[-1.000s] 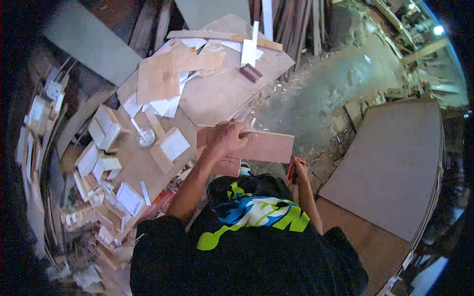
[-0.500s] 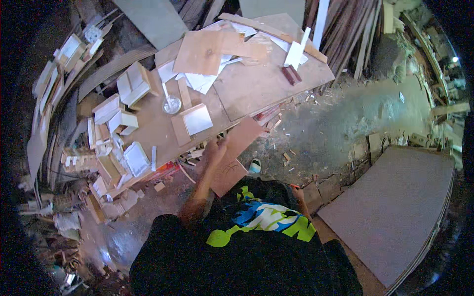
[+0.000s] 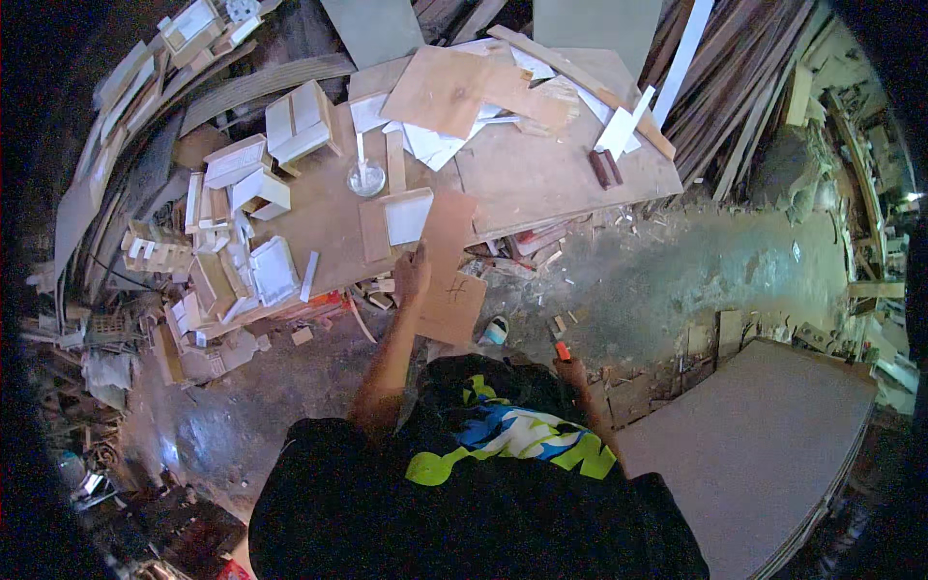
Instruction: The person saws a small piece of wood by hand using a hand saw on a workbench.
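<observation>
My left hand (image 3: 414,273) grips a reddish-brown L-shaped board or pair of boards (image 3: 447,307), with pencil marks on the lower part, held upright toward the worktable (image 3: 512,198). My right hand (image 3: 570,372), low in front of my body, is closed on an orange-handled tool (image 3: 563,350) with a dark tip. Beyond the board, a small white-topped piece (image 3: 408,217) lies on the table near a round clear container (image 3: 365,178) with a white stick in it.
Small wooden assemblies (image 3: 295,126) crowd the table's left. Loose panels and white sheets (image 3: 435,87) cover its back. Long planks (image 3: 735,87) lean at the back right. A large grey sheet stack (image 3: 744,454) is at lower right. Scraps lie on the concrete floor (image 3: 677,251).
My view has swung right toward the table. The board in my left hand has turned from sideways to pointing away from me, nearer the table. My right hand still holds the orange-handled tool.
</observation>
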`<state>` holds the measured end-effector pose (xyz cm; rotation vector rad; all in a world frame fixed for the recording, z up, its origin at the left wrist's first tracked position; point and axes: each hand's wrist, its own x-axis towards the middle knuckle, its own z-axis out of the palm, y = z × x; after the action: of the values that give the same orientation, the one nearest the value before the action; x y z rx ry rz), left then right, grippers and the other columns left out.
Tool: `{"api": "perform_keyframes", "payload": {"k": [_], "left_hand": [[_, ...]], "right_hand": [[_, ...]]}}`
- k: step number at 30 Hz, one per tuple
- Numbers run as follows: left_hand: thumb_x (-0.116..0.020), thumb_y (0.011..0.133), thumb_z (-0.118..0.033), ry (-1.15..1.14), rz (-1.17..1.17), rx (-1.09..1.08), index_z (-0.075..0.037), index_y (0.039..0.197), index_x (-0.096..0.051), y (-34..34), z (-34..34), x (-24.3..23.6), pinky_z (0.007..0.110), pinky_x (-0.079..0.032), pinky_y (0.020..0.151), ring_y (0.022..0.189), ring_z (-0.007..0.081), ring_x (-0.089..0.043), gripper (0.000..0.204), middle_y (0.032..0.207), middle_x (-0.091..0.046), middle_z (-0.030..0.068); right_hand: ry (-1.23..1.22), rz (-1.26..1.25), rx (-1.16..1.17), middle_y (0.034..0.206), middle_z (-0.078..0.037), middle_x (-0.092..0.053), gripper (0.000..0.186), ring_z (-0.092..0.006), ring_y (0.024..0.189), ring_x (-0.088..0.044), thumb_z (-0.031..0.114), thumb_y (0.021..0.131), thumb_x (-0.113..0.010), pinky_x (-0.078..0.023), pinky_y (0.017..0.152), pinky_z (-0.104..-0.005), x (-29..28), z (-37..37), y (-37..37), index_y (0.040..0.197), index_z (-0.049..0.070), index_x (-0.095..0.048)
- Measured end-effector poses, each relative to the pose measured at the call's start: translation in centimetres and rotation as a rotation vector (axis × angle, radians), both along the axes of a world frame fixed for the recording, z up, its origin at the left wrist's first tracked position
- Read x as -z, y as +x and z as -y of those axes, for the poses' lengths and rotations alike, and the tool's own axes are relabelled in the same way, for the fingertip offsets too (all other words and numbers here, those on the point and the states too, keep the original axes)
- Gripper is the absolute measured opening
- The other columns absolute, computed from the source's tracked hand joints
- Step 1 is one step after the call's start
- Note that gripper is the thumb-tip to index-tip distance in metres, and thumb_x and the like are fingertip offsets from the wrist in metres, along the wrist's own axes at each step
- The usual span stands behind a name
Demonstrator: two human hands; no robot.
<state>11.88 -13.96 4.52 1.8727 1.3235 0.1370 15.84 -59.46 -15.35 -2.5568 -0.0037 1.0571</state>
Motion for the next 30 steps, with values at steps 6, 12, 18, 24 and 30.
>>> {"api": "perform_keyframes", "payload": {"k": [6,12,18,24,30], "left_hand": [[-0.042,0.079,-0.053,0.067,0.188,-0.086,0.000,0.103,-0.056,0.7,1.4,6.8,0.044,-0.039,0.081,0.099,0.0376,-0.050,0.060,0.105,-0.053,0.0243],[-0.044,0.080,-0.050,-0.417,0.275,-0.288,0.001,0.110,-0.051,1.1,3.1,5.9,0.042,-0.041,0.081,0.098,0.0314,-0.051,0.060,0.104,-0.054,0.0203],[-0.046,0.083,-0.043,-0.937,0.789,-0.244,0.001,0.115,-0.047,1.4,3.9,4.7,0.040,-0.043,0.079,0.091,0.0231,-0.055,0.055,0.098,-0.057,0.0135],[-0.038,0.086,-0.044,-1.074,0.754,-0.299,-0.008,0.106,-0.053,2.2,3.6,6.5,0.034,-0.047,0.071,0.075,0.0200,-0.056,0.044,0.086,-0.059,0.0068],[-0.034,0.087,-0.034,-1.555,1.022,-0.078,-0.008,0.103,-0.055,1.0,1.8,9.0,0.032,-0.047,0.053,0.058,0.0173,-0.053,0.037,0.071,-0.057,0.0035]], "right_hand": [[0.344,0.205,-0.098,0.065,-0.011,-0.061,0.029,-0.0225,0.062,-0.060,0.030,0.073,-0.058,-0.044,0.053,-0.0358,1.7,1.1,-1.1,0.078,0.002,-0.060],[0.354,0.227,-0.069,0.066,-0.011,-0.061,0.028,-0.0242,0.065,-0.061,0.030,0.073,-0.059,-0.045,0.055,-0.0357,2.3,2.4,-2.0,0.080,0.003,-0.061],[0.304,0.180,-0.034,0.066,-0.011,-0.061,0.028,-0.0235,0.065,-0.061,0.030,0.074,-0.059,-0.045,0.055,-0.0355,2.2,3.5,-2.9,0.081,0.003,-0.060],[0.268,0.147,-0.005,0.066,-0.010,-0.060,0.028,-0.0229,0.065,-0.060,0.030,0.074,-0.059,-0.044,0.055,-0.0352,2.1,4.4,-3.6,0.081,0.003,-0.060],[0.257,0.138,-0.001,0.066,-0.010,-0.060,0.029,-0.0223,0.064,-0.059,0.030,0.074,-0.059,-0.044,0.055,-0.0350,2.0,4.6,-3.9,0.081,0.003,-0.060]]}}
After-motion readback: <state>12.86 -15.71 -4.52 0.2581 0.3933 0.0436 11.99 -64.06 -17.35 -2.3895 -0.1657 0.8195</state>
